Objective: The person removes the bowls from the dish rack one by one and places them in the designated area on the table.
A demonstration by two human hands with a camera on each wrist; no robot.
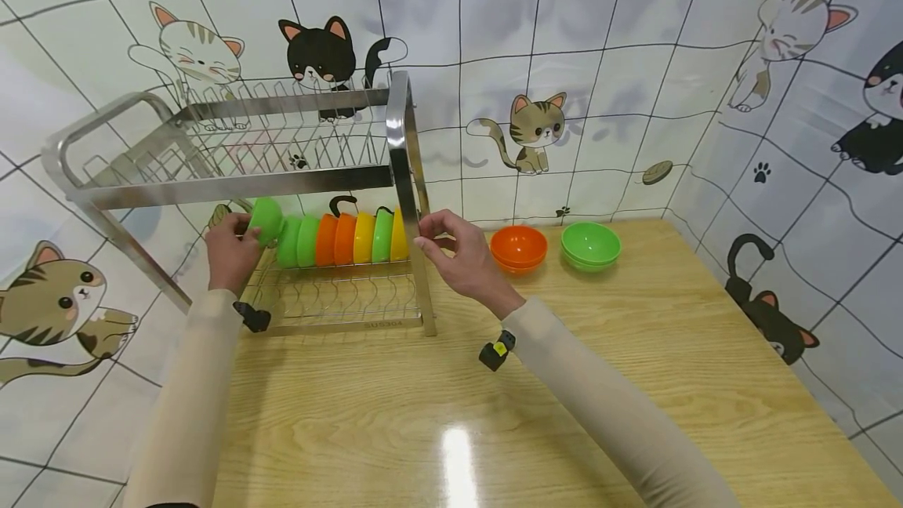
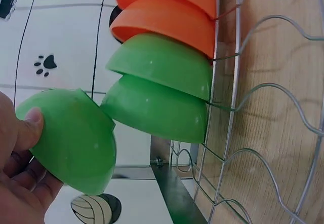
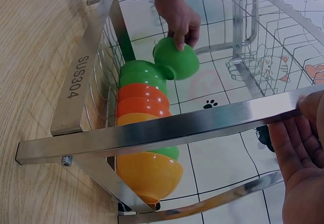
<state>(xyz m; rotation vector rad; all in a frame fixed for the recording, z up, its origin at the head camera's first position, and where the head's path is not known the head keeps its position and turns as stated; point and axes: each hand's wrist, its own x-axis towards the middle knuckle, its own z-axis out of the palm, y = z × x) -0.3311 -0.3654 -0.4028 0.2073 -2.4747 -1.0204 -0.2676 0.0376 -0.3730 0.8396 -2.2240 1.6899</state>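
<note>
My left hand (image 1: 233, 255) pinches a green bowl (image 2: 76, 138) between thumb and fingers, at the left end of the bowl row on the rack's lower tier. The bowl is tilted, its rim beside the last green bowl (image 2: 157, 110) in the row. Several orange, yellow and green bowls stand on edge there, such as an orange bowl (image 1: 326, 240) and a yellow bowl (image 3: 152, 173). With thumb and fingers, my right hand (image 1: 467, 261) holds the right side post of the metal dish rack (image 3: 202, 117).
Right of the rack, orange bowls (image 1: 518, 248) and green bowls (image 1: 591, 245) sit stacked on the wooden table (image 1: 564, 382). Above the bowl row is the rack's wire upper tier (image 1: 282, 149). A cat-print tiled wall (image 1: 607, 14) stands behind.
</note>
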